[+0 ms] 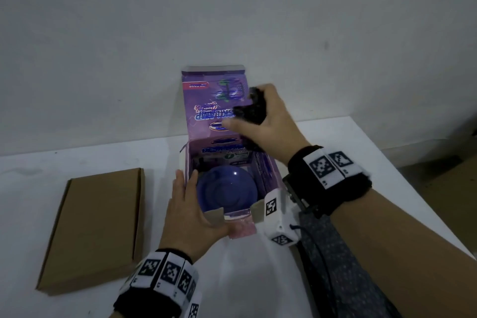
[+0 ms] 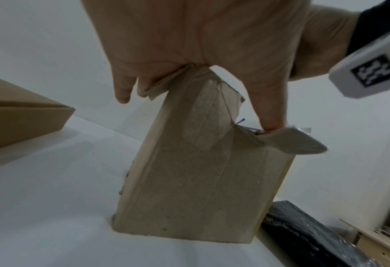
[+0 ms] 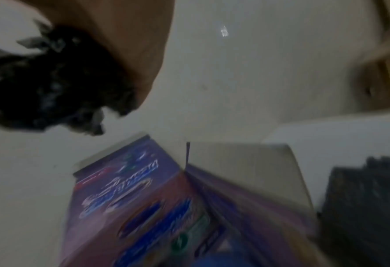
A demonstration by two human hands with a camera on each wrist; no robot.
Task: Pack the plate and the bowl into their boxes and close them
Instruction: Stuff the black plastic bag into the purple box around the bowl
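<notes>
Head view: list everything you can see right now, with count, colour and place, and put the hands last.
bowl: one, blue, inside the open purple box.
purple box: one, purple printed inside, plain grey-brown outside, upright at table centre, lid flap raised.
flat box: one, brown cardboard, closed, lying on the table left of the purple box.
black wad: one, black, crumpled, above the purple box's opening; material unclear.
dark patterned cloth: one, dark, on the table right of the purple box.
table: one, white.
wall: white, behind the table.
wrist bands: two, black with white marker tags.
left hand: holds the purple box's near left corner.
right hand: grips the black wad.
</notes>
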